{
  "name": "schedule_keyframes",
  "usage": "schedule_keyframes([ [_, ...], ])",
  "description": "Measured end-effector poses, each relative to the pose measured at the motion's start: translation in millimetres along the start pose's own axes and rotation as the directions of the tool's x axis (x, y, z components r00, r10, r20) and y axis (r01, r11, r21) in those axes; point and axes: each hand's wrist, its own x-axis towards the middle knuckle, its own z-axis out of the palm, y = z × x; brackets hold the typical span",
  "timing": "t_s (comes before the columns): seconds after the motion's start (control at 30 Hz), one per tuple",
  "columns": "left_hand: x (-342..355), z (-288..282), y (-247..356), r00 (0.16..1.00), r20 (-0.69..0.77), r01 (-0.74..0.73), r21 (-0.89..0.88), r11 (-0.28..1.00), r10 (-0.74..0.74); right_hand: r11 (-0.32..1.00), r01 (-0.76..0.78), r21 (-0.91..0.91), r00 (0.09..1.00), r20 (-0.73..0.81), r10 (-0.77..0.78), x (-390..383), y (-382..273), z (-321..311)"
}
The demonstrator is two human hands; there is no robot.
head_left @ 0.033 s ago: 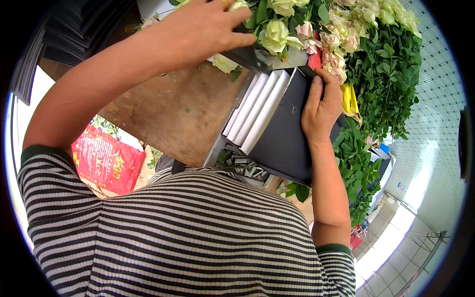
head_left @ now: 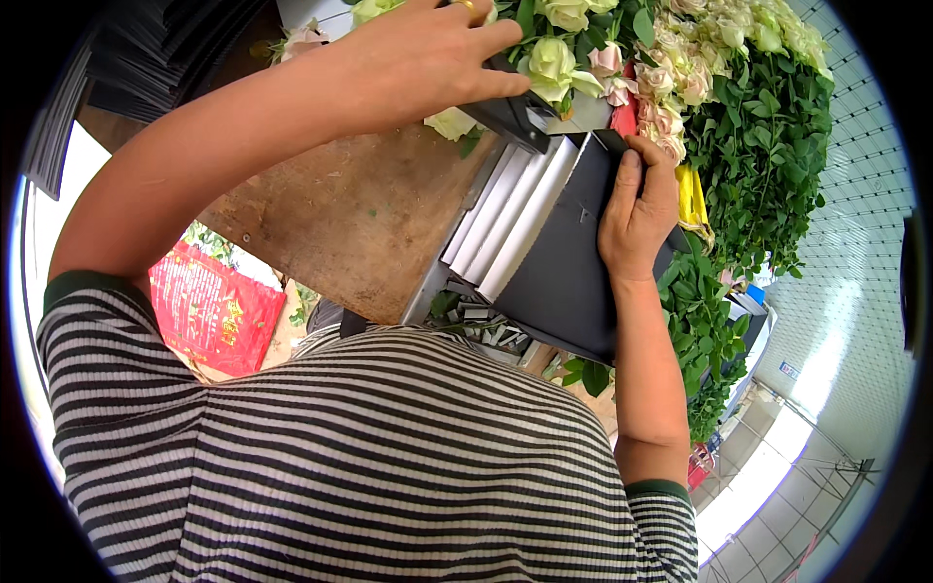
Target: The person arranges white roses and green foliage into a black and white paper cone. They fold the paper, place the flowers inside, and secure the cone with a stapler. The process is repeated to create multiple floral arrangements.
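My left hand reaches over the bench with thumb and forefinger stretched apart. It lies over a dark metal arm, like a stapler's, whose tip hangs at the far end of white folded edges. Whether the palm presses on this arm is hidden. My right hand is wrapped over the right edge of a black cardboard piece, thumb on its face. A small mark shows on that face. Along the cardboard's left side stand several white folded edges.
Pale roses lie beyond my left hand; a leafy bunch fills the right. The brown wooden bench spreads to the left, with a red bag below it. Black sheets are stacked at far left. Small grey pieces lie near my body.
My left hand has shifted slightly right and nearer. More of the dark arm shows, its tip now over the white edges. The black cardboard and my right hand have moved slightly right.
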Motion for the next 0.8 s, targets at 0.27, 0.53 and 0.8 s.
schedule_keyframes([
  [0.27, 17, 31, -8, 0.998, -0.067, 0.008, -0.089, 0.996, -0.014, 1.000, 0.021, -0.002, 1.000, -0.006, -0.021, 1, -3, 0],
  [0.53, 19, 30, -1, 0.973, 0.097, 0.212, -0.008, 0.977, -0.210, 1.000, -0.001, -0.004, 1.000, -0.013, 0.001, 1, -2, 1],
  [0.8, -61, -5, 18, 0.998, -0.050, 0.033, 0.028, 0.999, -0.032, 1.000, -0.019, 0.025, 1.000, -0.002, 0.020, -2, 3, 1],
])
